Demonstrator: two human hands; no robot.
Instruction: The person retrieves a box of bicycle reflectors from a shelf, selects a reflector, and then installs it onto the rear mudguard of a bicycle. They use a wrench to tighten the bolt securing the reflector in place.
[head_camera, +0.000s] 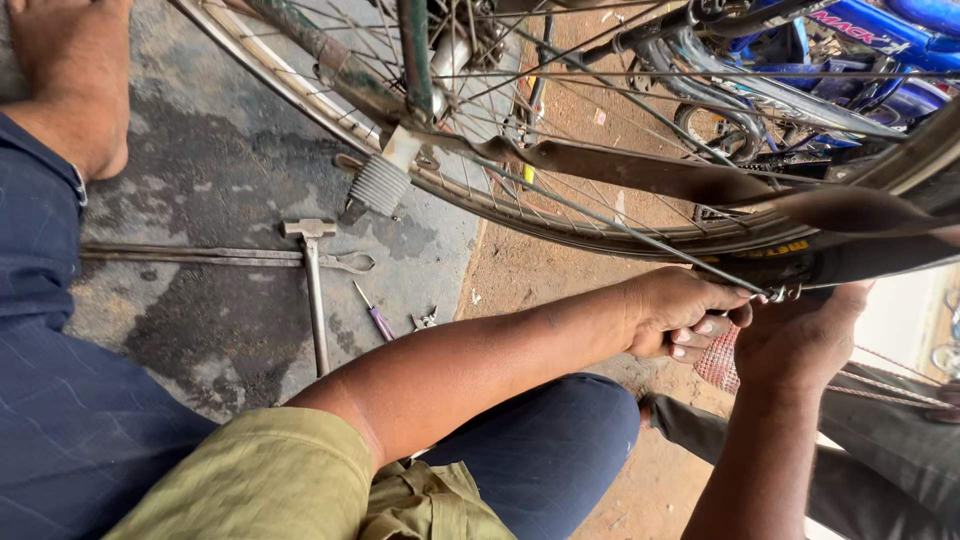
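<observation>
Curling around a small metal fitting at the rim of the bicycle wheel (560, 215), your left hand (680, 318) has its fingers closed tight, thumb and fingertips pinching the valve-like piece (783, 293) where a spoke meets the tyre (850, 262). Your right hand (805, 335) sits just beside it on the far side of that fitting, palm cupped against the underside of the tyre; whether its fingers grip anything you cannot tell from here. A pinkish woven cloth (718, 362) hangs just below the two hands. Further from you, under the lower arc of the wheel, a hammer (313, 285) lies on the concrete floor (230, 170) across a long flat metal bar (200, 256), with a purple-handled screwdriver (375, 315) close by. A ribbed pedal (378, 185) hangs against the rim above them. Beyond the wheel stands a blue bicycle (860, 40).
</observation>
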